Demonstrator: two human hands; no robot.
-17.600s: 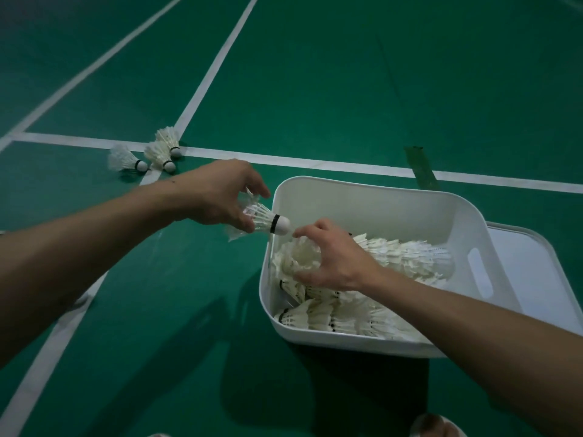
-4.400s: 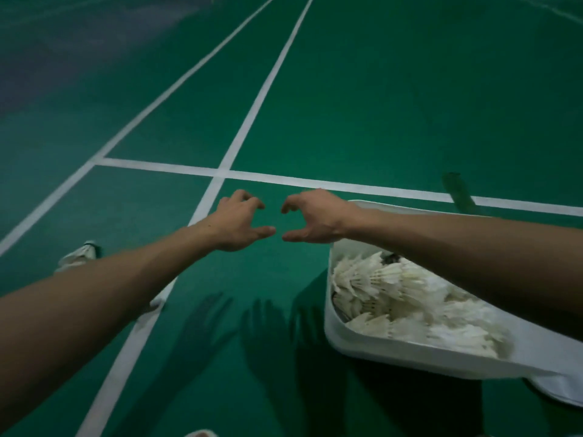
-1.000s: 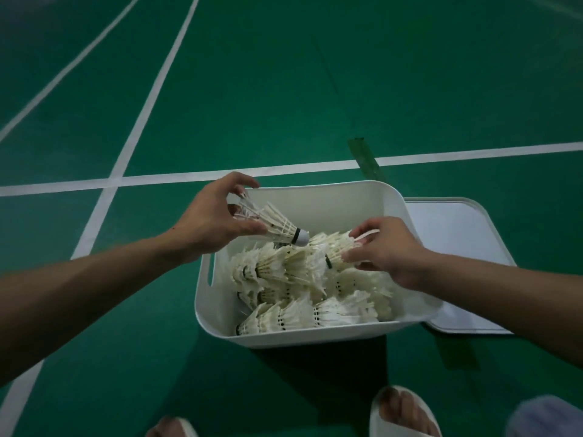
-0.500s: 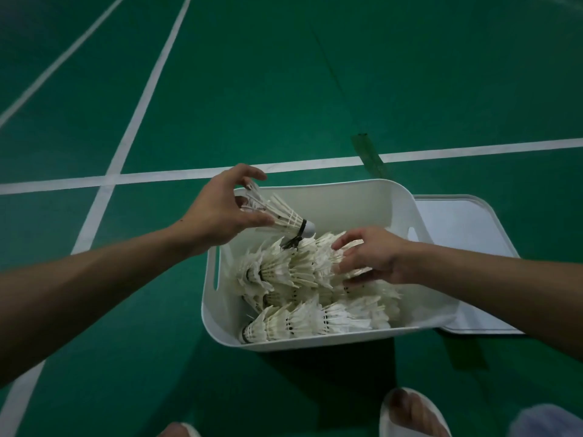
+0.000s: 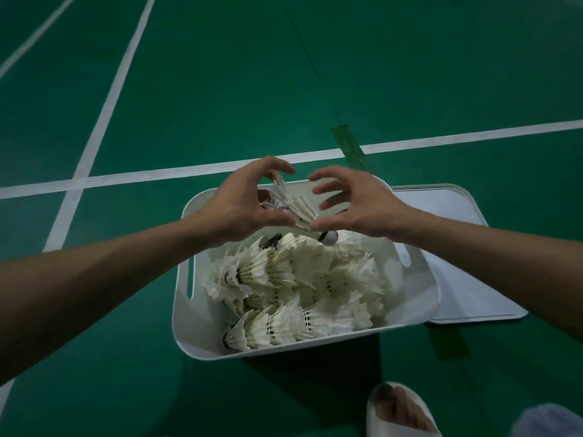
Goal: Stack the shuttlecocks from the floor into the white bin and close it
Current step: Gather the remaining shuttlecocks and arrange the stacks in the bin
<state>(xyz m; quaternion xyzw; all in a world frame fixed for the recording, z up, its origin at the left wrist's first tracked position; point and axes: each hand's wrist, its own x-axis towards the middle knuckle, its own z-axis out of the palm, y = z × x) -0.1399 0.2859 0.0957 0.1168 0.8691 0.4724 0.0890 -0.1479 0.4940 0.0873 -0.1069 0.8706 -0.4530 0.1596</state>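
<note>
The white bin sits on the green court floor and holds several rows of nested white shuttlecocks. My left hand hovers over the bin's far edge and pinches one loose shuttlecock by its feather skirt, cork pointing down and right. My right hand is level with it, fingers spread and loosely curved, its thumb tip against that shuttlecock near the cork. The bin's flat white lid lies on the floor to the right, partly under the bin.
White court lines cross the floor behind the bin. A strip of green tape lies over the line there. My foot in a white slipper is at the bottom right, close to the bin's near side.
My right hand has lifted off the stacked shuttlecocks in the bin and come up beside the shuttlecock in my left hand. That shuttlecock has tilted cork-down.
</note>
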